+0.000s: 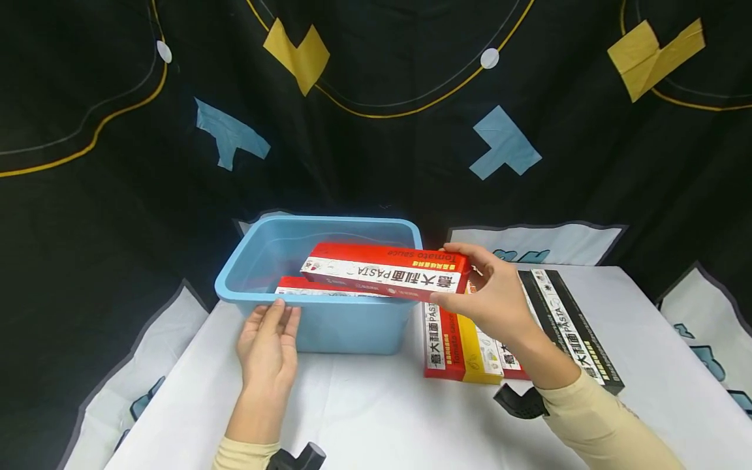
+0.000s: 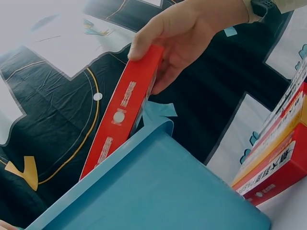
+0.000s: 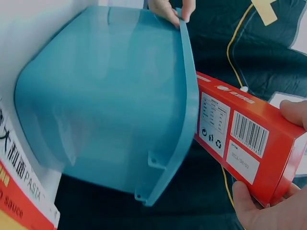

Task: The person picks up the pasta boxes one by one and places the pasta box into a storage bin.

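Note:
A light blue plastic bin (image 1: 346,329) stands on the white table. My left hand (image 1: 267,356) pinches the near rim toward its left corner, thumb and fingers on either side, as the right wrist view (image 3: 173,9) also shows. My right hand (image 1: 502,294) grips one end of a red pasta box (image 1: 376,258) printed with "Tomato sauce". That box slants over the bin's right rim, its far end above the opening. Another red box (image 1: 299,282) lies inside, partly hidden by the near wall and the held box.
Right of the bin lie more pasta boxes side by side: a red one (image 1: 452,365), a yellow one (image 1: 478,365) and black ones (image 1: 608,375). A black curtain (image 1: 382,170) with yellow and blue tape pieces hangs behind the table.

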Demonstrator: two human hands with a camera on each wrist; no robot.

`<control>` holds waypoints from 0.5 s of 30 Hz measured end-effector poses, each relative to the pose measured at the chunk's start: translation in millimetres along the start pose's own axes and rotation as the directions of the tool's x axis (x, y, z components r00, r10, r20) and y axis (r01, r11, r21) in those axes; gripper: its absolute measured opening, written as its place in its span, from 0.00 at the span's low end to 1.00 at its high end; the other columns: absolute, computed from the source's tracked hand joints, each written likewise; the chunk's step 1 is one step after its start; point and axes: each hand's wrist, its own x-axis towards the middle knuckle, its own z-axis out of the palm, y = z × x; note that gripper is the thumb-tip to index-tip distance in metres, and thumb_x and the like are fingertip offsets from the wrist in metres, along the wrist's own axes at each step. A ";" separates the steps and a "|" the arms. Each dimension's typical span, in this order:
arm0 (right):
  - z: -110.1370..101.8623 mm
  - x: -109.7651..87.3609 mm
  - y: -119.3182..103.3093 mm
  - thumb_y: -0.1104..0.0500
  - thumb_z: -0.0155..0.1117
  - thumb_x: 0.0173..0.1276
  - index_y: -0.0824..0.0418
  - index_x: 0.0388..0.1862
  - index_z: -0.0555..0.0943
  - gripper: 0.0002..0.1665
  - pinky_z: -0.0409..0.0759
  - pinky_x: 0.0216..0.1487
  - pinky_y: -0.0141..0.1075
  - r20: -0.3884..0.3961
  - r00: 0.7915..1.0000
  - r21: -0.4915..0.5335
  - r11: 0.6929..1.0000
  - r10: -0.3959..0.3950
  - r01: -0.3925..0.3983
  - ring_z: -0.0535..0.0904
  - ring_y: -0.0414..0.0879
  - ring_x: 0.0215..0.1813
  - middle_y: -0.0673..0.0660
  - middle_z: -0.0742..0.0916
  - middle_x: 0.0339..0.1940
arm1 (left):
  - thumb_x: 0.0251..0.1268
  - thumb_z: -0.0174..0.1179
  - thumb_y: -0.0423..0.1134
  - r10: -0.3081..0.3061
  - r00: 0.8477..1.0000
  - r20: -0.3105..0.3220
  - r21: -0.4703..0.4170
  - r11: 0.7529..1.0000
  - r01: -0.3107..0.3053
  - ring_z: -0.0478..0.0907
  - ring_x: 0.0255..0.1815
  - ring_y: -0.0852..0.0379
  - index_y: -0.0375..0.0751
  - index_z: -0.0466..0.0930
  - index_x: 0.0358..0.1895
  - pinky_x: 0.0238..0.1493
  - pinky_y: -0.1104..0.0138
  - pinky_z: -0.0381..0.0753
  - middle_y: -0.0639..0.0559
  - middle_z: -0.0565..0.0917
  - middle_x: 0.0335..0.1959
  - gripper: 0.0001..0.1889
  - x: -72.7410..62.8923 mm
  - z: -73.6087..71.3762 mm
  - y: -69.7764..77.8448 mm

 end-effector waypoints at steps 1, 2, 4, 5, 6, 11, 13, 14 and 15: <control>2.7 1.5 0.2 0.56 0.77 0.58 0.47 0.64 0.74 0.35 0.87 0.44 0.39 0.004 1.000 -0.001 1.000 0.013 -0.013 0.70 0.46 0.63 0.47 0.76 0.62 | 0.62 0.67 0.36 0.000 1.000 0.003 0.001 1.000 0.000 0.72 0.62 0.52 0.39 0.66 0.57 0.54 0.67 0.82 0.46 0.71 0.64 0.24 0.2 0.1 -0.2; 5.3 3.3 0.4 0.55 0.77 0.58 0.46 0.64 0.75 0.35 0.87 0.44 0.40 0.008 1.000 -0.004 1.000 0.027 -0.027 0.71 0.46 0.63 0.46 0.76 0.62 | 0.63 0.67 0.36 -0.001 1.000 0.003 0.004 1.000 0.001 0.73 0.62 0.52 0.39 0.66 0.56 0.54 0.67 0.82 0.46 0.71 0.64 0.23 0.0 0.2 -0.3; 10.7 8.0 -0.3 0.53 0.77 0.57 0.44 0.63 0.75 0.35 0.88 0.43 0.41 0.019 0.998 -0.014 0.999 0.052 -0.052 0.72 0.46 0.62 0.46 0.76 0.61 | 0.62 0.67 0.36 0.000 1.000 0.005 0.004 1.000 0.000 0.73 0.62 0.52 0.39 0.66 0.56 0.54 0.67 0.82 0.45 0.71 0.63 0.23 0.2 -0.1 -0.7; 13.0 10.7 -0.3 0.52 0.77 0.57 0.44 0.63 0.75 0.35 0.88 0.43 0.41 0.026 0.998 -0.022 0.998 0.062 -0.062 0.73 0.46 0.61 0.45 0.76 0.61 | 0.62 0.67 0.36 0.001 1.000 0.005 0.003 1.000 -0.001 0.73 0.61 0.52 0.39 0.66 0.56 0.54 0.67 0.82 0.45 0.71 0.63 0.24 0.3 -0.1 -0.7; 15.1 13.7 -0.3 0.52 0.77 0.56 0.43 0.63 0.74 0.35 0.88 0.42 0.42 0.037 0.997 -0.031 0.997 0.072 -0.071 0.73 0.46 0.60 0.45 0.77 0.61 | 0.61 0.68 0.37 0.004 1.000 0.009 0.004 1.000 -0.004 0.73 0.61 0.52 0.39 0.66 0.56 0.54 0.67 0.82 0.45 0.71 0.63 0.24 0.5 -0.2 -0.7; 24.0 33.0 2.4 0.50 0.79 0.53 0.44 0.63 0.74 0.39 0.88 0.42 0.42 0.097 0.988 -0.075 0.991 0.116 -0.109 0.76 0.50 0.56 0.46 0.78 0.59 | 0.62 0.67 0.36 0.027 0.999 0.020 0.011 1.000 -0.028 0.72 0.60 0.52 0.38 0.66 0.56 0.55 0.67 0.81 0.43 0.68 0.65 0.23 1.3 0.0 -1.3; 27.5 41.2 3.6 0.51 0.80 0.51 0.44 0.63 0.74 0.39 0.88 0.42 0.42 0.128 0.981 -0.084 0.987 0.143 -0.133 0.75 0.51 0.56 0.46 0.78 0.59 | 0.63 0.66 0.36 0.036 0.999 0.024 0.017 0.999 -0.036 0.72 0.60 0.52 0.38 0.65 0.56 0.55 0.67 0.81 0.43 0.68 0.66 0.23 1.4 -0.1 -1.8; 29.5 45.0 3.9 0.50 0.80 0.50 0.43 0.63 0.74 0.40 0.88 0.42 0.41 0.143 0.977 -0.096 0.984 0.160 -0.147 0.75 0.51 0.56 0.46 0.78 0.59 | 0.63 0.66 0.36 0.037 0.999 0.022 0.021 0.999 -0.038 0.72 0.60 0.51 0.38 0.65 0.56 0.55 0.67 0.81 0.44 0.68 0.65 0.23 1.4 -0.3 -2.1; 31.5 48.5 4.5 0.50 0.81 0.49 0.43 0.62 0.74 0.40 0.88 0.42 0.41 0.158 0.972 -0.112 0.981 0.174 -0.158 0.74 0.51 0.57 0.46 0.78 0.59 | 0.63 0.67 0.36 0.036 0.999 0.020 0.021 0.999 -0.036 0.72 0.60 0.51 0.38 0.65 0.56 0.55 0.66 0.81 0.45 0.69 0.65 0.23 1.4 -0.5 -2.3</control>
